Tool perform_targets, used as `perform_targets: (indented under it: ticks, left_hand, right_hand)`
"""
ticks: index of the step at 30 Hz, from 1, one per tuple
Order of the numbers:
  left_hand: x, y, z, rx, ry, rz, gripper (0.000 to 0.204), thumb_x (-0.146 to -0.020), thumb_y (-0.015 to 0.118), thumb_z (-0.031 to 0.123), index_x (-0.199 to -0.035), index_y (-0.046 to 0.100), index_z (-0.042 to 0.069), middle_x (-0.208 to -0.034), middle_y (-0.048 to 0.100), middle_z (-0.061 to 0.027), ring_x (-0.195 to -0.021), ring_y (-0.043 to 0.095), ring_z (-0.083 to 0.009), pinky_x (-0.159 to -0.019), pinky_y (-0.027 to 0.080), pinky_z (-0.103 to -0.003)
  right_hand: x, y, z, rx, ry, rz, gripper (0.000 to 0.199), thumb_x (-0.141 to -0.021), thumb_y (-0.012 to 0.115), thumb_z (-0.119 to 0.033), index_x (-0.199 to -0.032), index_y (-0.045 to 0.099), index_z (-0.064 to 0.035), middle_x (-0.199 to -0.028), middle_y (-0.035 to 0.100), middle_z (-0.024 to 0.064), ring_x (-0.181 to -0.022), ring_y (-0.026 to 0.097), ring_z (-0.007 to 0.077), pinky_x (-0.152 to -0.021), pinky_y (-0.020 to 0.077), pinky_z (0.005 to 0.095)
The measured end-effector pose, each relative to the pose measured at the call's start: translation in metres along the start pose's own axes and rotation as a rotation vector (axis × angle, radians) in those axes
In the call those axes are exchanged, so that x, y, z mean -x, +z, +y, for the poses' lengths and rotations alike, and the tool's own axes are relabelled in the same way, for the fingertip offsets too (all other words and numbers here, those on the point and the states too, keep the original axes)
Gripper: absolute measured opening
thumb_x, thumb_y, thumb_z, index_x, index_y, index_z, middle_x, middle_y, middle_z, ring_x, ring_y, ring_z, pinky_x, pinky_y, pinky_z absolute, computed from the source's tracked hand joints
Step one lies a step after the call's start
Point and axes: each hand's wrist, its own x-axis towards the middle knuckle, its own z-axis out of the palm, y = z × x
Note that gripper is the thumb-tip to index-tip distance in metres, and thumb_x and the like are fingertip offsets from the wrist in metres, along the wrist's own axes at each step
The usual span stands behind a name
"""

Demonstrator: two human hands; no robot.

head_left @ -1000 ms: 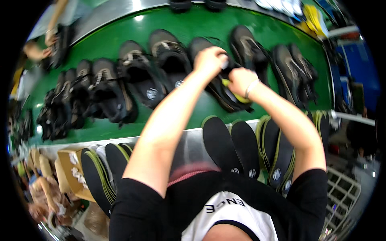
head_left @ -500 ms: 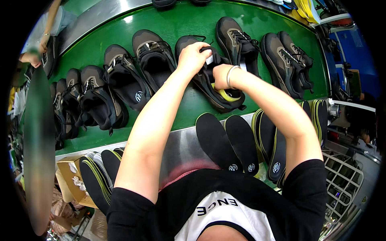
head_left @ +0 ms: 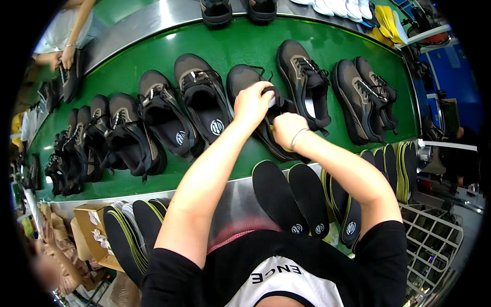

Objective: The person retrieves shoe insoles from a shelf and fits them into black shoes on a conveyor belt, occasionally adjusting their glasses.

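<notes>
Both hands on one dark shoe (head_left: 255,110) lying on the green belt (head_left: 230,46). Left hand (head_left: 251,102) pinching the shoe's top edge, grip narrow. Right hand (head_left: 286,130) curled tight on the shoe's side, just below the left. More dark shoes (head_left: 199,100) close by on both sides. Two black insoles (head_left: 291,197) lower down, near the right arm.

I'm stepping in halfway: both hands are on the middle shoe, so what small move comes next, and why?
Probably press the insole down flat: left hand and right hand grip the shoe at its opening, and shoes further left already show seated insoles.
</notes>
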Motion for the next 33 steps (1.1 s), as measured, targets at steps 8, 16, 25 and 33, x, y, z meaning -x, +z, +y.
perform_targets:
  ticks: [8, 16, 25, 33]
  left_hand:
    - [-0.002, 0.009, -0.015, -0.042, 0.083, 0.080, 0.022, -0.074, 0.059, 0.018, -0.094, 0.061, 0.008, -0.084, 0.062, -0.0147, -0.079, 0.060, -0.0274, -0.071, 0.046, -0.034]
    - [-0.008, -0.009, 0.001, 0.067, -0.029, -0.261, 0.036, -0.068, 0.060, 0.019, -0.101, 0.058, 0.004, -0.092, 0.061, -0.0145, -0.085, 0.059, -0.0248, -0.076, 0.045, -0.030]
    - [0.113, -0.039, 0.095, 1.017, -0.436, -0.534, 0.046, -0.080, 0.060, 0.026, -0.116, 0.043, 0.003, -0.106, 0.053, -0.0060, -0.091, 0.052, -0.0155, -0.078, 0.043, -0.030]
    - [0.035, -0.082, 0.030, 1.206, -0.665, -0.272, 0.028, -0.074, 0.057, 0.018, -0.093, 0.056, -0.003, -0.086, 0.061, -0.0136, -0.074, 0.060, -0.0235, -0.070, 0.049, -0.035]
  right_hand:
    - [0.130, -0.104, 0.053, -0.482, -0.080, -0.256, 0.024, -0.072, 0.060, -0.024, -0.065, 0.061, -0.0002, -0.054, 0.054, 0.0125, -0.047, 0.049, 0.0177, -0.050, 0.0409, 0.0322]
    - [0.276, -0.059, 0.079, -1.128, 0.198, 0.183, 0.017, -0.067, 0.068, -0.013, -0.071, 0.060, 0.0021, -0.088, 0.057, 0.0103, -0.071, 0.052, 0.0116, -0.064, 0.0394, 0.0223]
    - [0.193, 0.002, -0.005, -0.442, 0.041, 0.582, 0.033, -0.066, 0.068, -0.032, -0.079, 0.056, -0.0039, -0.086, 0.055, 0.0169, -0.081, 0.056, 0.0316, -0.070, 0.0451, 0.0361]
    - [0.022, 0.031, 0.028, -0.188, -0.371, 0.311, 0.030, -0.074, 0.044, -0.002, -0.102, 0.053, 0.0023, -0.107, 0.053, 0.0204, -0.100, 0.051, 0.0321, -0.087, 0.0398, 0.0367]
